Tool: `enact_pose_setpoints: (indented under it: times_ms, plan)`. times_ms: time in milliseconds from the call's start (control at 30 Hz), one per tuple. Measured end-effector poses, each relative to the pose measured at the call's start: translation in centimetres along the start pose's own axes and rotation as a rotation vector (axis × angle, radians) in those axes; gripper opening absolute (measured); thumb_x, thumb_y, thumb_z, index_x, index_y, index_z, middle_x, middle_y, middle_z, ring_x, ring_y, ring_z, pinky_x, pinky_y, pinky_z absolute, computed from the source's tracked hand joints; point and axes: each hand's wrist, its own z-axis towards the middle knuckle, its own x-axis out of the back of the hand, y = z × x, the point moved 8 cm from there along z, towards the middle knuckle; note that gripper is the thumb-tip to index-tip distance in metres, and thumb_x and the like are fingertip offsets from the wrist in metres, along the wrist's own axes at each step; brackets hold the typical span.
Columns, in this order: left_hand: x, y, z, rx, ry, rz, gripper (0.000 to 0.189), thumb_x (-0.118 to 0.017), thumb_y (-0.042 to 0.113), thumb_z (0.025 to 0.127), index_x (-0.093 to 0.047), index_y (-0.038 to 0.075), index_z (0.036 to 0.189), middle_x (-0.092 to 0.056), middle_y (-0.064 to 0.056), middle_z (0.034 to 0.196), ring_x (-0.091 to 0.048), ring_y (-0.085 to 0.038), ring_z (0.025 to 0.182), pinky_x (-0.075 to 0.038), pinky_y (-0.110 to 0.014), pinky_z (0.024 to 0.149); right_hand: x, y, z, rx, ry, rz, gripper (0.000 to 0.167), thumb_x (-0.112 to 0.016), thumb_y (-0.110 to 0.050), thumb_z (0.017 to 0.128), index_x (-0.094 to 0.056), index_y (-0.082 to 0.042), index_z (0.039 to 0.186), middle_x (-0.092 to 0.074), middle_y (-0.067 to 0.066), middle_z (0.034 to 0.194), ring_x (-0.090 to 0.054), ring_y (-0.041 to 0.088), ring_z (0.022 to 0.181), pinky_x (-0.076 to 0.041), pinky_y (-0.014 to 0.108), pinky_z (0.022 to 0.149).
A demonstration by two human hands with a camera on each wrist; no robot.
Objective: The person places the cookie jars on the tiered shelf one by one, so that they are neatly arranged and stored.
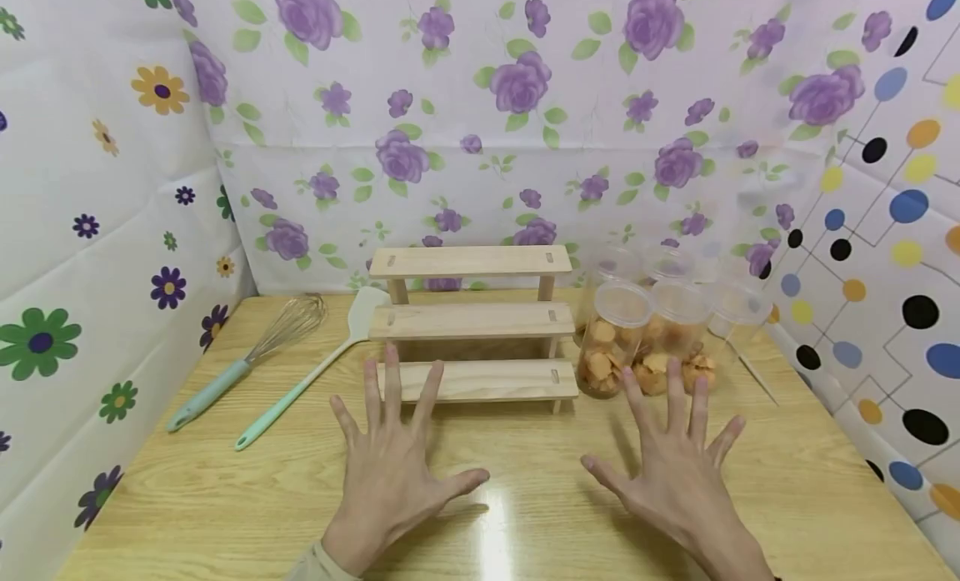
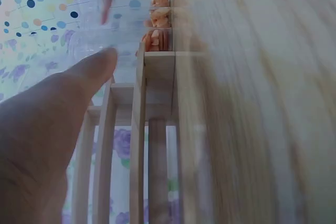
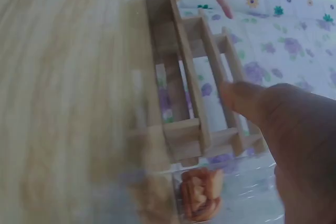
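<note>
My left hand (image 1: 390, 473) hovers with fingers spread, palm down, in front of the left part of a three-tier wooden rack (image 1: 472, 381). Its fingertips overlap the lowest shelf in the head view; contact cannot be told. My right hand (image 1: 678, 473) is likewise spread, holding nothing, in front of several clear lidded jars (image 1: 615, 339) that stand right of the rack. Orange-brown crisp-like pieces (image 1: 603, 368) lie in the lower part of the front jars. In the right wrist view the rack (image 3: 189, 77) and a jar's pieces (image 3: 200, 192) lie beyond the thumb.
A balloon whisk (image 1: 247, 364) with a pale green handle and a spatula (image 1: 322, 368) lie left of the rack. Behind the jars lies another slim, pale-handled utensil (image 1: 753, 373), partly hidden. Patterned cloth walls (image 1: 480, 206) border the wooden table (image 1: 525, 523) at the back and sides.
</note>
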Motion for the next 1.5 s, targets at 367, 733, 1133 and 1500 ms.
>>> enact_pose_setpoints:
  times_ms: [367,733,1133,1500]
  plan:
    - [3.8,-2.9,2.5,-0.031,0.373,-0.282,0.098,-0.084,0.06,0.085,-0.055,0.005,0.161,-0.038,-0.032,0.172,-0.06,-0.059,0.137,-0.064,-0.051,0.064,8.7,-0.3,0.2,0.262,0.54,0.49,0.071,-0.092,-0.005,0.081,-0.068,-0.001,0.148,-0.073,0.016,0.14,-0.068,0.013,0.123,-0.052,0.021,0.108]
    - [2.1,-7.3,4.1,0.017,0.405,-0.663,0.052,-0.08,0.018,0.096,-0.064,-0.004,0.142,-0.059,-0.023,0.147,-0.059,-0.042,0.133,-0.051,-0.063,0.104,14.4,7.9,2.5,0.222,0.824,1.113,0.079,-0.073,0.029,0.077,-0.054,0.015,0.152,-0.053,0.025,0.153,-0.053,0.033,0.142,-0.044,0.029,0.116]
    - [-3.0,-10.8,3.1,0.218,0.26,-0.839,0.046,-0.077,0.012,0.104,-0.061,0.002,0.147,-0.055,-0.012,0.149,-0.054,-0.029,0.135,-0.049,-0.043,0.106,7.0,16.4,5.0,0.025,0.763,1.326,0.092,-0.075,0.033,0.079,-0.048,0.001,0.161,-0.048,0.02,0.159,-0.045,0.03,0.149,-0.039,0.029,0.114]
    - [-4.9,-12.2,2.6,0.352,0.195,-0.918,0.032,-0.073,0.014,0.108,-0.068,0.007,0.139,-0.059,-0.011,0.146,-0.064,-0.026,0.122,-0.051,-0.013,0.091,1.6,18.3,5.4,-0.247,0.556,1.233,0.088,-0.082,0.021,0.089,-0.048,-0.01,0.164,-0.055,0.006,0.158,-0.05,0.023,0.148,-0.042,0.021,0.115]
